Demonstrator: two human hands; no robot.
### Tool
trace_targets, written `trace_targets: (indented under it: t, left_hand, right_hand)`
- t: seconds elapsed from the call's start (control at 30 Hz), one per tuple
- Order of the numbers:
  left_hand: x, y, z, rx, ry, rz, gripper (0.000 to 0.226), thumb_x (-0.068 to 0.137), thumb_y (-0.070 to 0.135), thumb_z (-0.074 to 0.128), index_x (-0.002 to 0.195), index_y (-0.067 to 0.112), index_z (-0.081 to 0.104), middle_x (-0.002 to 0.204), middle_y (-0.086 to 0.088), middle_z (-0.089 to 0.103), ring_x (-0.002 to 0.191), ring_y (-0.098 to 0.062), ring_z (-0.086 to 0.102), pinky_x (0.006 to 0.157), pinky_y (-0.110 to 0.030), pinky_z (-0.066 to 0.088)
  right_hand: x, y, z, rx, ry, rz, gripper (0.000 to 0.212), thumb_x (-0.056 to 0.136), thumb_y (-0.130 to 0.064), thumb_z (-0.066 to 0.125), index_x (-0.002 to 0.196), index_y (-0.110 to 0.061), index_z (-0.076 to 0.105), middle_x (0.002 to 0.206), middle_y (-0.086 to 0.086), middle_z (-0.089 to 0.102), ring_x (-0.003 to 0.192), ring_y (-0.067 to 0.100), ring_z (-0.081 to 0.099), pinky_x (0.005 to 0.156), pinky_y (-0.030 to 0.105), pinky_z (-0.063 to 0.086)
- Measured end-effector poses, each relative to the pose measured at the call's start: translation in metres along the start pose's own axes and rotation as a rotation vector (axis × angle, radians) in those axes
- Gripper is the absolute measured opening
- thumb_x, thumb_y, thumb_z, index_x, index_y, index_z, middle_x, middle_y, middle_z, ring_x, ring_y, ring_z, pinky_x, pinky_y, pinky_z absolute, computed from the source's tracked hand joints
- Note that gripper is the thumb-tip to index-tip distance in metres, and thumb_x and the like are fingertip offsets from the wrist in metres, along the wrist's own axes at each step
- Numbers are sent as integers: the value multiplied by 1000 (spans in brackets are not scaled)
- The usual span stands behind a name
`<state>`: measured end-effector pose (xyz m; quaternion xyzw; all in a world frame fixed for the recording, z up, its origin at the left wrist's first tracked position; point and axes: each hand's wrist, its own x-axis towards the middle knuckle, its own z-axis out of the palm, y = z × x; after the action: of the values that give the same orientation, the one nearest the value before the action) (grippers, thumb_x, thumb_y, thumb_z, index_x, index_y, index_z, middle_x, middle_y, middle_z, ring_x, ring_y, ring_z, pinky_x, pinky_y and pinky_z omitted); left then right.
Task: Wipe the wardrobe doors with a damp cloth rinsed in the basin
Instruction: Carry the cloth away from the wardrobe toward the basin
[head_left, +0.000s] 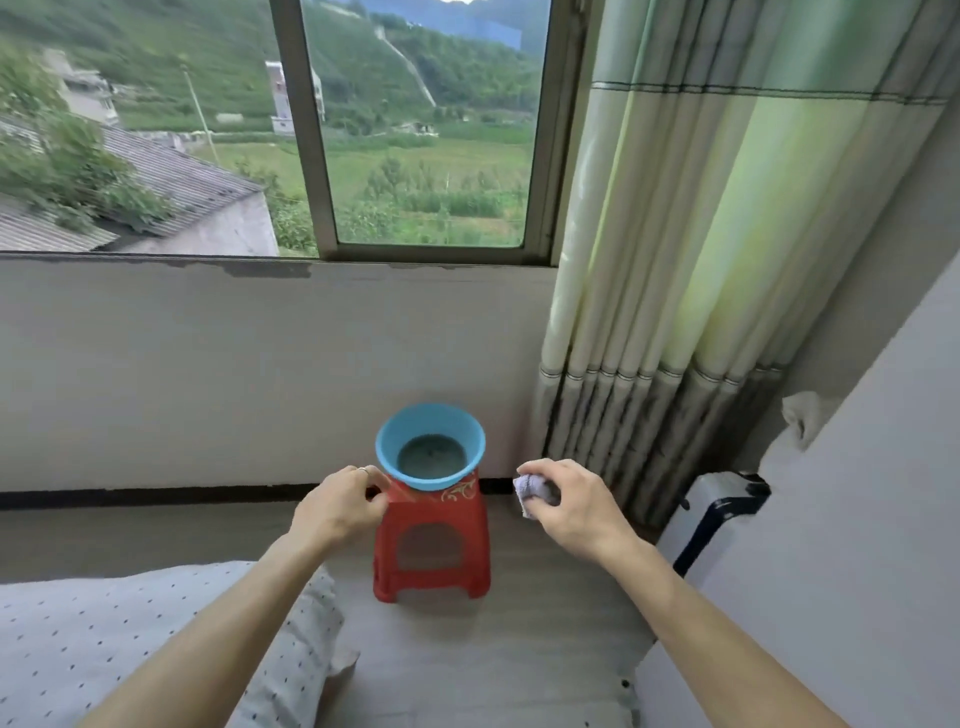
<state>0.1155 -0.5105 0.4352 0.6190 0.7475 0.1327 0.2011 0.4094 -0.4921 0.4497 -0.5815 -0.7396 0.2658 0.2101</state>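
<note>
right hand (566, 506) clutches balled cloth (532, 491), left hand (340, 501) curled empty; dunk in basin (470, 441), wring hard over it

Both forearms (244, 603) are bare, and the left hand (337, 506) wears a thin pale ring (362, 471) on one finger.

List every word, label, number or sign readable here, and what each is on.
No readable text anywhere in this view.
The red stool carries only a gold scroll ornament, no letters.
The blue basin, the cloth and the curtain show no marking.
</note>
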Motion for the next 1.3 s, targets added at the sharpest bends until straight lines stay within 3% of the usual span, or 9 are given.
trace_targets:
  t: [0.13, 0.33, 0.47, 0.6, 0.73, 0.97, 1.03, 1.13, 1.3]
  left_hand:
    - [53, -11, 7, -24, -39, -62, 23, 94, 35, 51, 111, 38, 66, 108, 17, 56, 108, -10, 59, 78, -29, 46]
    - [168, -62, 32, -60, -155, -134, 20, 84, 39, 47, 97, 44, 61, 119, 13, 66, 113, -10, 62, 94, -37, 53]
    - [280, -101, 48, -38, -238, -101, 34, 87, 36, 47, 116, 33, 65, 124, 10, 64, 116, -15, 61, 95, -37, 52]
    - [363, -132, 57, -12, -336, -123, 49, 78, 39, 40, 121, 31, 62, 129, 6, 62, 118, -18, 59, 97, -41, 51]
    - [440, -165, 73, 51, -383, -130, 41, 90, 29, 47, 131, 31, 57, 136, 2, 53, 125, -21, 51, 97, -39, 48]
    - [525, -213, 134, 103, -421, -123, 58, 97, 32, 48, 152, 24, 34, 162, -5, 26, 143, -27, 33, 110, -40, 38]
    - [542, -223, 160, 99, -402, -107, 66, 99, 38, 47, 158, 21, 23, 166, -9, 16, 149, -29, 24, 117, -42, 31]
    - [566, -233, 199, 127, -370, -33, 76, 100, 41, 48, 162, 20, 9, 169, -9, 4, 154, -27, 12, 123, -43, 20]
    - [597, -248, 259, 205, -309, 70, 82, 102, 42, 42, 159, 19, -12, 168, -3, -14, 156, -23, -5, 124, -47, 8]
  right_hand:
    - [72, 8, 21, 56, -45, 13, 34, 86, -29, 64, 118, -39, 64, 107, -10, 59, 97, 7, 59, 92, 23, 46]
    - [193, 29, 84, 189, -125, 133, 35, 91, -26, 62, 126, -29, 59, 113, -5, 65, 104, 9, 60, 81, 14, 41]
    - [291, 40, 139, 197, -168, 224, 34, 93, -26, 62, 126, -27, 56, 115, -5, 65, 107, 13, 60, 83, 19, 41]
    - [363, 37, 173, 206, -187, 350, 29, 95, -27, 61, 123, -28, 56, 113, -5, 65, 103, 13, 60, 78, 17, 43]
    - [434, 44, 219, 220, -189, 463, 37, 94, -27, 58, 131, -25, 54, 110, -6, 62, 103, 13, 58, 80, 22, 41]
    - [498, 84, 303, 169, -227, 561, 30, 97, -18, 50, 127, -19, 50, 86, -27, 59, 85, -1, 57, 68, 13, 39]
    - [513, 102, 331, 147, -220, 554, 30, 99, -18, 45, 128, -17, 50, 96, -21, 61, 87, 2, 56, 66, 10, 37]
    - [532, 133, 371, 136, -257, 563, 39, 101, -20, 45, 140, -18, 45, 130, 0, 51, 105, 17, 53, 80, 23, 40]
    - [555, 178, 424, 26, -292, 499, 49, 97, -10, 49, 145, -17, 44, 148, 2, 41, 130, 25, 44, 104, 34, 41]
